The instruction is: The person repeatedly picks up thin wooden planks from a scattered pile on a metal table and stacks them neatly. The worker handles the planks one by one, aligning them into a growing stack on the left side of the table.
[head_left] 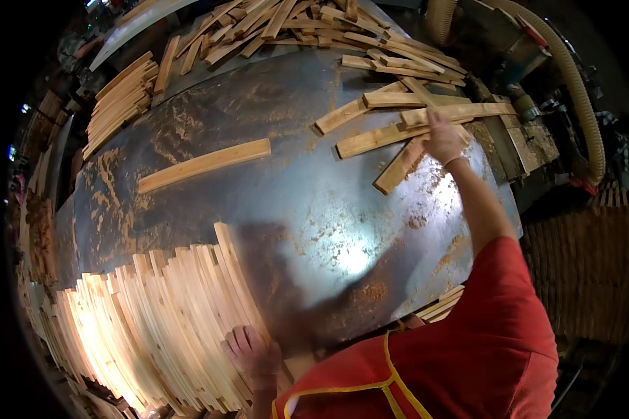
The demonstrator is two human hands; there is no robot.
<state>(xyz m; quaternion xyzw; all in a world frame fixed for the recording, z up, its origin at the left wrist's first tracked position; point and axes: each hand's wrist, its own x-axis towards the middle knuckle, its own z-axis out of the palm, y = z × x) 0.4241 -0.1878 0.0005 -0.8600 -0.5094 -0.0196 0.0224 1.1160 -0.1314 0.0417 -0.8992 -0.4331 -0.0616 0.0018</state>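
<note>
A tight row of pale wooden strips (pixel 182 314) lies side by side at the near left of the metal table. My left hand (pixel 253 355) rests on the right end of this row, fingers lying over the last strips and slightly apart. One strip there juts farther out than its neighbours. My right arm is stretched far to the right, and my right hand (pixel 446 140) is closed on a wooden strip (pixel 458 113) in a loose, crossing group. Its thumb side is partly hidden. Beneath and beside that hand lie more strips, one of them slanting (pixel 400 166) toward me.
A single strip (pixel 204 165) lies across the table (pixel 293 188), whose surface carries scattered sawdust. Jumbled strips (pixel 279 24) heap along the far edge, with a neater stack (pixel 121 98) at far left. A ribbed hose (pixel 583 91) curves down beyond the right side.
</note>
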